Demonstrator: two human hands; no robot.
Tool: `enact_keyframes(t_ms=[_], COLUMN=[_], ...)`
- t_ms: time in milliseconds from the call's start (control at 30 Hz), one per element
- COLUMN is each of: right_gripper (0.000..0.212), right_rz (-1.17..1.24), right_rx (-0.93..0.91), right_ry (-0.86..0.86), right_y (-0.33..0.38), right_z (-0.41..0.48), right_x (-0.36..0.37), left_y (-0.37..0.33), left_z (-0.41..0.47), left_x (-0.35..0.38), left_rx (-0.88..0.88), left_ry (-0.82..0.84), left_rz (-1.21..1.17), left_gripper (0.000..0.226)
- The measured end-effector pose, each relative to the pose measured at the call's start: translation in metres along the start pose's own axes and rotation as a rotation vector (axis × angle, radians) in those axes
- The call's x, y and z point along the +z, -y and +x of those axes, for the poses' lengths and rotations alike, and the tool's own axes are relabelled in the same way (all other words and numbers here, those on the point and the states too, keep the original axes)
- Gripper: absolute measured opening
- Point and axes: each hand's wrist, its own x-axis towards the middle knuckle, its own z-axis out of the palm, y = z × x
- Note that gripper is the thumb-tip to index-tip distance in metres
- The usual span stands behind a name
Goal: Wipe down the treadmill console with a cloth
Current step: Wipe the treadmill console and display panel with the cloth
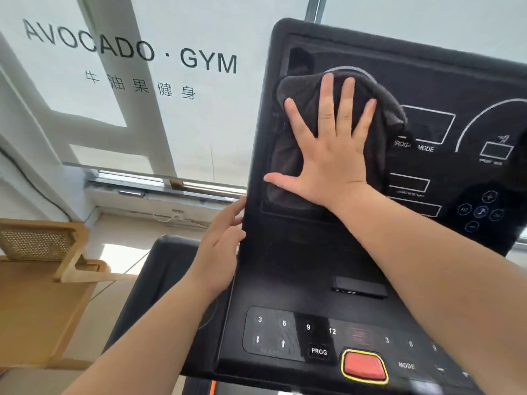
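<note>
The black treadmill console (pixel 299 252) fills the right half of the view, tilted, with a glossy display panel above and a button strip below. A dark grey cloth (pixel 288 155) lies flat against the upper left of the display. My right hand (pixel 330 155) is spread wide, palm pressed on the cloth, fingers pointing up. My left hand (pixel 219 246) rests on the console's left edge, fingers curled around its side.
A red stop button (pixel 363 366) with a yellow rim sits on the lower button strip beside numbered keys. A wooden chair (pixel 48 252) stands at the lower left. Behind is a frosted window (pixel 128 81) with lettering.
</note>
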Motion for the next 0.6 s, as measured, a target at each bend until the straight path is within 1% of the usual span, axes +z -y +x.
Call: enact_keyframes(t_ms=[167,233,300,367,467,600], right_gripper=[0.114,0.109,0.106,0.105,0.113,0.122], right_rz=[0.016,0.026,0.044,0.058,0.027,0.008], right_rx=[-0.001,-0.041,-0.088,-0.094,-0.014,0.143], right_ry=[0.076,0.099,0.092,0.069,0.042,0.020], right_y=[0.026,0.035,0.032,0.017,-0.011,-0.036], right_z=[-0.026,-0.049,-0.072,-0.083,-0.075,-0.014], right_x=[0.014,0.024,0.033,0.037,0.030,-0.001], left_y=[0.006,0.011,0.014,0.013,0.010,0.008], left_z=[-0.001,0.000,0.002,0.002,0.003,0.004], left_x=[0.001,0.000,-0.002,-0.003,-0.002,-0.004], left_rx=[-0.020,0.001,0.024,0.040,0.054,0.020], left_ry=[0.016,0.022,0.033,0.036,0.034,0.060], left_rz=[-0.095,-0.085,-0.063,-0.068,-0.101,-0.133], left_gripper=[0.060,0.057,0.063,0.065,0.055,0.063])
